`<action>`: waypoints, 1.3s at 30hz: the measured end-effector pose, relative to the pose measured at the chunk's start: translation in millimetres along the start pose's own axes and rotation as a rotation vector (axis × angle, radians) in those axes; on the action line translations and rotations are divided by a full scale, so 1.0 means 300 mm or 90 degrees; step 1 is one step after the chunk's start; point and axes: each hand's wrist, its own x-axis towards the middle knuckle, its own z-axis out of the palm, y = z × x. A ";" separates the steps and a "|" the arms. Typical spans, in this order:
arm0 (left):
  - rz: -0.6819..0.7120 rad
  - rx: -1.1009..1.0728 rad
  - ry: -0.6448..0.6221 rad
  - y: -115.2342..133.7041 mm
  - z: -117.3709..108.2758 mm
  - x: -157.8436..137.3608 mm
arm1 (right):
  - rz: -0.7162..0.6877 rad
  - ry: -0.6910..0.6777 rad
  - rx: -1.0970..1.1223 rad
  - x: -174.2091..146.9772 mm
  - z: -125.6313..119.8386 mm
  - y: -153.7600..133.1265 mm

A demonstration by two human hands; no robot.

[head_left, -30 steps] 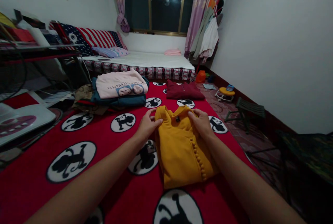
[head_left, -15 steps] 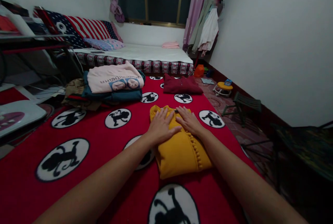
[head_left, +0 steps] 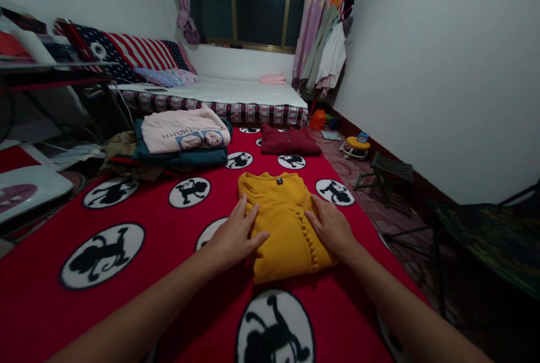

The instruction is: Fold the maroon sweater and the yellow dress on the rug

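A mustard-yellow top with a row of small buttons lies folded into a compact block on a red blanket printed with monkey figures in white ovals. Along its left edge rests my left hand, fingers apart and fingertips touching the cloth. My right hand lies against the right edge, its fingers stretched over the fabric. Neither hand grips the top. The collar, with a small dark label, faces away from me.
Beyond it lies a folded maroon garment. To the left is a clothes pile with a pale pink top uppermost. A bed stands under the window. Right of the blanket are a yellow stool, a folding stool and a camouflage chair.
Both hands have slid from the collar end toward me and apart, out to the sides of the yellow top. The collar and label are uncovered now. My view has shifted slightly.
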 end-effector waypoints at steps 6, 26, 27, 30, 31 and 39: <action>-0.233 -0.407 -0.016 -0.002 -0.035 -0.063 | 0.180 -0.026 0.144 -0.007 -0.031 0.037; 0.121 -0.047 -0.193 0.377 0.022 -0.234 | -0.089 -0.198 -0.209 0.055 -0.140 -0.366; 0.149 -0.058 -0.196 0.368 0.008 -0.227 | -0.098 -0.189 -0.210 0.074 -0.134 -0.348; 0.196 -0.177 -0.135 0.305 -0.061 -0.150 | -0.076 -0.166 -0.072 0.135 -0.131 -0.244; 0.178 -0.234 -0.089 0.269 -0.086 -0.105 | -0.053 -0.175 0.024 0.154 -0.134 -0.198; 0.008 -0.067 0.240 -0.126 -0.037 0.242 | 0.067 0.023 0.432 0.387 -0.229 0.068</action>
